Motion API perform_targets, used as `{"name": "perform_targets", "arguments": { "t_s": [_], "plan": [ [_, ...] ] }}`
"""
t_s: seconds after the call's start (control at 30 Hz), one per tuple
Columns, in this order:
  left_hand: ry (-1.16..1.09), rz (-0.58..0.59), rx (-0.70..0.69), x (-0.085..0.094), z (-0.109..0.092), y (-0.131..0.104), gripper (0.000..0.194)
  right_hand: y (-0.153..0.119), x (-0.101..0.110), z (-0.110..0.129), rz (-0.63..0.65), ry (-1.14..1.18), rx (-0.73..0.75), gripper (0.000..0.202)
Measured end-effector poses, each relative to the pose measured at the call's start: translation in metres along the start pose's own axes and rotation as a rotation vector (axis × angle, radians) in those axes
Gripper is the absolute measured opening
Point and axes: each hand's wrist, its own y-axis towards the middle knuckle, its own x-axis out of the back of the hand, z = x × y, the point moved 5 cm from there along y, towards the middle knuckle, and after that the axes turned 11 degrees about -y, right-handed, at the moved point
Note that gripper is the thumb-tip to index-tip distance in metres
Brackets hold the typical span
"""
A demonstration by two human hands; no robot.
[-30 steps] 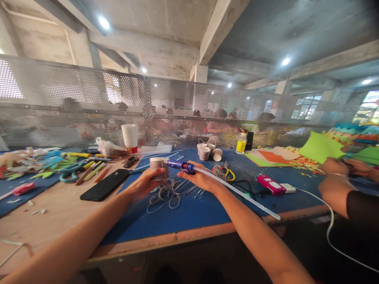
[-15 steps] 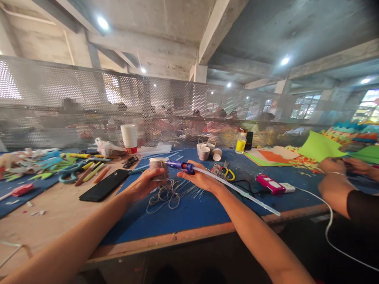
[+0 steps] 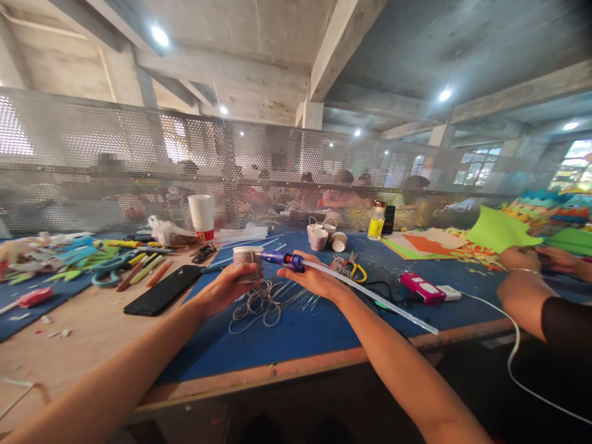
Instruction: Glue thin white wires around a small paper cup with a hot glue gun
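Note:
My left hand [image 3: 231,285] is closed around a small paper cup [image 3: 245,258] wrapped with pale cord. In my right hand [image 3: 314,277] is a blue hot glue gun [image 3: 281,259], its nozzle touching or very close to the cup's side near the rim. A long clear glue stick [image 3: 383,303] sticks out of the gun's back end, over my right forearm. Below the cup, a loose tangle of grey cord [image 3: 259,308] lies on the blue mat [image 3: 240,357].
Several small cups [image 3: 319,237] stand behind my hands, one on its side. Pliers with yellow handles [image 3: 357,271], a pink device [image 3: 422,288] and a yellow-labelled bottle [image 3: 376,222] lie to the right. Left are a phone [image 3: 163,290] and scissors [image 3: 108,271]. Another person's hands [image 3: 522,265] work at far right.
Almost nothing differs. Both hands hold the cup and the glue gun in nearly the same place, with only a very slight shift of the gun.

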Motion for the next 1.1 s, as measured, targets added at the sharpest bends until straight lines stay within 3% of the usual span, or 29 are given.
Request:
{"name": "perform_targets", "arguments": {
  "t_s": [0.2, 0.4, 1.1],
  "plan": [
    [0.002, 0.003, -0.001, -0.002, -0.0017, -0.0023, 0.019, 0.0003, -0.0025, -0.0035, 0.037, 0.143, 0.004, 0.038],
    [0.02, 0.006, -0.002, 0.0004, -0.0008, -0.0005, 0.025, 0.0029, -0.0017, -0.0074, -0.014, 0.056, -0.004, 0.041],
    [0.07, 0.038, -0.006, 0.0032, 0.0019, 0.0019, 0.029, 0.0002, -0.0008, 0.0012, 0.033, 0.082, -0.015, 0.04]
  ]
}}
